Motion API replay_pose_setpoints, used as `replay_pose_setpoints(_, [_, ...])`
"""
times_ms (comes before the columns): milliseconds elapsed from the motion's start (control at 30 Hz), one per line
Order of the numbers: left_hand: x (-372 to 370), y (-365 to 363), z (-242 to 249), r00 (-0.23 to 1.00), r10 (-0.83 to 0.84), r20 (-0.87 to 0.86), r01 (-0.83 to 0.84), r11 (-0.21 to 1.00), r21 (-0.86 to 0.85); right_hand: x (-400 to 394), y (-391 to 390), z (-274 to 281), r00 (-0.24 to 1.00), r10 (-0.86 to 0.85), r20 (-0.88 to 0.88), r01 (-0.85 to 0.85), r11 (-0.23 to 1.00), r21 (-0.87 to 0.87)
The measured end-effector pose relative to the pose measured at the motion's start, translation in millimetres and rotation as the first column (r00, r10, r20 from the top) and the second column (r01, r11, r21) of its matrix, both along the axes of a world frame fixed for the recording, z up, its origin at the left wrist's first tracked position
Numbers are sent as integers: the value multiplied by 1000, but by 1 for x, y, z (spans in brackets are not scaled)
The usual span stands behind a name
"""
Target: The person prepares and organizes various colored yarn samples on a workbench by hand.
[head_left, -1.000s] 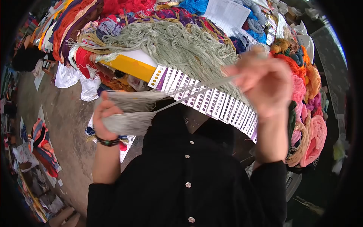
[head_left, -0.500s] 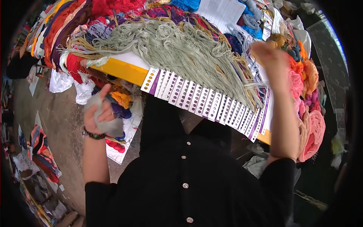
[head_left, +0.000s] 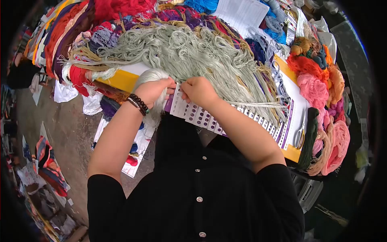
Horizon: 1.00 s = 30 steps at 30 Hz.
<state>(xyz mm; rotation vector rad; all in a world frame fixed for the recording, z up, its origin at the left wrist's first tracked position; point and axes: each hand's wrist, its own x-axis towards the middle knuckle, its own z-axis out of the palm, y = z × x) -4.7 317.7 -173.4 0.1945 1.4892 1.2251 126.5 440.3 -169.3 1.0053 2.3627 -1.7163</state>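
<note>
A skein of pale grey thread [head_left: 151, 76] drapes over the wrist side of my left hand [head_left: 158, 92] and hangs below it. The fingers of that hand are closed around the skein, close to the white punched cards [head_left: 194, 114]. My right hand [head_left: 197, 91] sits just beside it, thumb and fingers pinched at the upper end of a card. Whatever is between those fingertips is too small to make out. Long grey-green threads [head_left: 181, 50] spread over the table behind both hands, their ends at the row of cards. A paler strand [head_left: 258, 105] crosses the cards on the right.
Scissors [head_left: 299, 138] lie at the table's right end, beside a dark green skein [head_left: 309, 137] and pink skeins [head_left: 336, 145]. A yellow strip [head_left: 121, 80] edges the table. Written paper sheets [head_left: 242, 15] lie at the back among blue yarn [head_left: 201, 5].
My left hand has come up and right from beside the table to the cards. My right hand has moved left and down from the table's right side, uncovering the scissors.
</note>
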Motion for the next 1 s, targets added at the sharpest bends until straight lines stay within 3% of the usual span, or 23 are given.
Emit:
replay_pose_setpoints(100, [3, 4, -15, 996, -33, 83, 22, 991, 132, -2, 2, 1, 1000, -25, 18, 26, 996, -84])
replay_pose_setpoints(167, [5, 7, -20, 998, -21, 52, 11, 984, 179, -2, 4, 3, 999, -48, 20, 50, 990, -131])
replay_pose_setpoints(233, [5, 10, -27, 982, -7, -190, 40, 984, 173, -2, 6, 6, 997, -73, 21, 76, 981, -178])
replay_pose_setpoints(333, [7, 10, -20, 989, -23, -144, 46, 987, 155, -3, 6, 8, 998, -60, 36, 65, 981, -183])
replay_pose_setpoints(433, [5, 10, -29, 980, -46, -192, 79, 983, 169, -7, 1, 2, 996, -41, 76, 49, 994, -95])
replay_pose_setpoints(500, [2, 11, -39, 962, -69, -264, 113, 981, 155, -8, -1, -7, 998, 69, -11, -63, 962, 265])
replay_pose_setpoints(533, [2, 11, -39, 938, -94, -334, 147, 979, 139, -6, -2, -5, 998, 69, -12, -63, 962, 265])
replay_pose_setpoints(567, [0, 10, -37, 938, -94, -334, 148, 979, 139, -3, -2, -2, 999, 37, -32, -32, 986, 162])
replay_pose_setpoints(600, [-2, 8, -35, 868, -128, -479, 172, 984, 51, 0, -1, -1, 999, 4, -48, -1, 998, 55])
replay_pose_setpoints(633, [-3, 6, -30, 776, -170, -607, 182, 982, -42, 3, 0, -5, 999, 4, -46, -1, 999, 54])
replay_pose_setpoints(667, [-5, -2, -21, 902, -45, -430, 110, 986, 128, 6, 1, -12, 995, -25, -91, 26, 1000, 7])
replay_pose_setpoints(700, [-3, -4, -11, 901, -51, -430, 116, 985, 125, 7, 2, -17, 989, -61, -136, 56, 998, -42])
replay_pose_setpoints(733, [1, -5, 0, 987, 42, -155, -1, 967, 255, 8, 1, -16, 988, -68, -137, 62, 997, -45])
replay_pose_setpoints(767, [4, -5, 8, 984, 106, 142, -149, 927, 344, 8, 0, -13, 989, -70, -130, 64, 997, -49])
replay_pose_setpoints(800, [4, -4, 12, 984, 74, 165, -130, 922, 365, 9, 0, -11, 990, -71, -126, 66, 997, -50])
replay_pose_setpoints(833, [4, -2, 5, 984, 70, 163, -126, 921, 369, 9, 2, -11, 989, -74, -128, 69, 997, -46])
replay_pose_setpoints(900, [3, 1, -14, 998, -32, 59, 5, 914, 406, 9, 7, -10, 958, -250, -139, 155, 861, -484])
replay_pose_setpoints(933, [14, 3, -6, 995, 50, -87, -19, 944, 328, 10, 10, -10, 959, -249, -138, 155, 863, -482])
replay_pose_setpoints(967, [18, 2, -5, 995, 52, -85, -21, 944, 330, 12, 13, -9, 941, -306, -146, 172, 802, -572])
replay_pose_setpoints(1000, [21, 2, -4, 957, -43, -285, 136, 940, 312, 13, 14, -9, 920, -364, -148, 183, 731, -657])
